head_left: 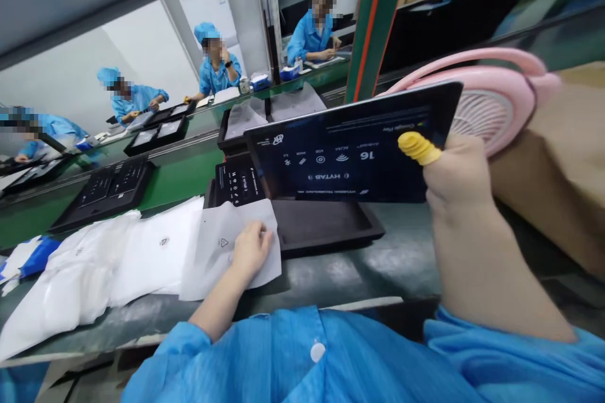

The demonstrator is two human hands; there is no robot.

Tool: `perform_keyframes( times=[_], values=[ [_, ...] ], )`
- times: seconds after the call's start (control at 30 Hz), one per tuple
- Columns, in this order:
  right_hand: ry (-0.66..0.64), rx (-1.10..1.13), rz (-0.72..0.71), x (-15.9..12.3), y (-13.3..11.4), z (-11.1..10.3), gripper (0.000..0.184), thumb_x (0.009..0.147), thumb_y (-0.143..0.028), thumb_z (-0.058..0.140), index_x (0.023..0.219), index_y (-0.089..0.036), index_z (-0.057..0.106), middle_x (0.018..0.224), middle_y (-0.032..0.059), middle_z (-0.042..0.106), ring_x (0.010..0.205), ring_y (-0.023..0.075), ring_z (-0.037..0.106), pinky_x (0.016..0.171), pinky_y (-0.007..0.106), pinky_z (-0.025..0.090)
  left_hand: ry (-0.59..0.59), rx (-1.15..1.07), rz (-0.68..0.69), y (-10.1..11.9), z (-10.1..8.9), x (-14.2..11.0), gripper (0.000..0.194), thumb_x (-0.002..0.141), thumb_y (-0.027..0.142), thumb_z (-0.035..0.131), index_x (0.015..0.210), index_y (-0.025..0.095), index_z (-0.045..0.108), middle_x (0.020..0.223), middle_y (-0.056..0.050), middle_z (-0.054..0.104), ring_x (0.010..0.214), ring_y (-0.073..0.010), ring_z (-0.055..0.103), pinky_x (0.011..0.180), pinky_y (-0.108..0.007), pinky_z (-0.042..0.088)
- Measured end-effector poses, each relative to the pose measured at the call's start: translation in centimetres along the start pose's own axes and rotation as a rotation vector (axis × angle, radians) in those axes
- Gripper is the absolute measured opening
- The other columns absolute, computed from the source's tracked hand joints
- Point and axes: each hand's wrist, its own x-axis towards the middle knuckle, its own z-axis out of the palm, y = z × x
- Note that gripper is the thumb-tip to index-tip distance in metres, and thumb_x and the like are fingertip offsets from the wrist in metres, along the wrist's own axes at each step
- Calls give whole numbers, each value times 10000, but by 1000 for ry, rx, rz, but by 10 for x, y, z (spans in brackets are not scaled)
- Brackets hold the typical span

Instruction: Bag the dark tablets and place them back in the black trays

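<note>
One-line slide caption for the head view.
Right hand, wearing a yellow finger cot, holds a dark tablet near a black tray; left hand rests on a white bag.

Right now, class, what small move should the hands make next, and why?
Probably lift the edge of the white bag with the left hand, which lies on it, since the right hand holds the tablet raised, outside that bag.

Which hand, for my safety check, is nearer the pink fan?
Right: the right hand is beside the fan; the left hand is farther left, on a white bag.
</note>
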Motion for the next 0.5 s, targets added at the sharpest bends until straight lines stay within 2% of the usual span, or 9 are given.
perform_keyframes(
  times=[0.1, 0.17, 0.3, 0.37, 0.43, 0.5],
  values=[
    [22, 49, 21, -24, 11, 2, 378, 533, -456, 754, 721, -137, 675, 649, -10, 584, 588, 125, 514, 611, 314, 468, -179, 158, -15, 1, -8, 17, 282, 869, 398, 373, 871, 175, 546, 865, -90, 639, 816, -223, 603, 713, -315, 412],
    [-13, 79, 57, -36, 13, 5, 354, 523, -414, 768, 744, -150, 684, 678, -12, 603, 605, 130, 526, 634, 311, 476, -256, 259, 3, -2, -7, 27, 318, 862, 429, 386, 912, 159, 549, 876, -112, 644, 842, -247, 609, 726, -329, 413],
    [-31, 116, 161, -50, 20, 14, 330, 511, -389, 773, 713, -148, 677, 665, -16, 591, 606, 126, 518, 668, 313, 477, -239, 428, 31, -6, 3, 32, 395, 858, 447, 387, 1027, 116, 523, 910, -164, 636, 888, -286, 607, 743, -357, 419],
    [-9, 115, 184, -53, 26, 16, 315, 516, -393, 768, 679, -143, 666, 646, -14, 575, 605, 128, 510, 662, 313, 475, -218, 464, 15, -6, 7, 31, 384, 879, 399, 351, 1043, 97, 521, 918, -179, 632, 883, -294, 608, 735, -368, 425],
    [-7, 111, 189, -56, 29, 16, 310, 526, -393, 761, 688, -147, 664, 650, -10, 578, 610, 133, 512, 662, 315, 473, -188, 427, -17, -9, 8, 30, 337, 890, 330, 327, 1027, 104, 536, 935, -169, 634, 868, -279, 613, 733, -364, 429],
    [-21, 93, 202, -61, 31, 14, 315, 531, -403, 753, 705, -154, 669, 665, -3, 596, 610, 143, 521, 650, 316, 472, -140, 298, -60, -15, 6, 29, 296, 885, 284, 328, 980, 131, 564, 932, -136, 645, 863, -252, 613, 748, -351, 432]
  ],
)
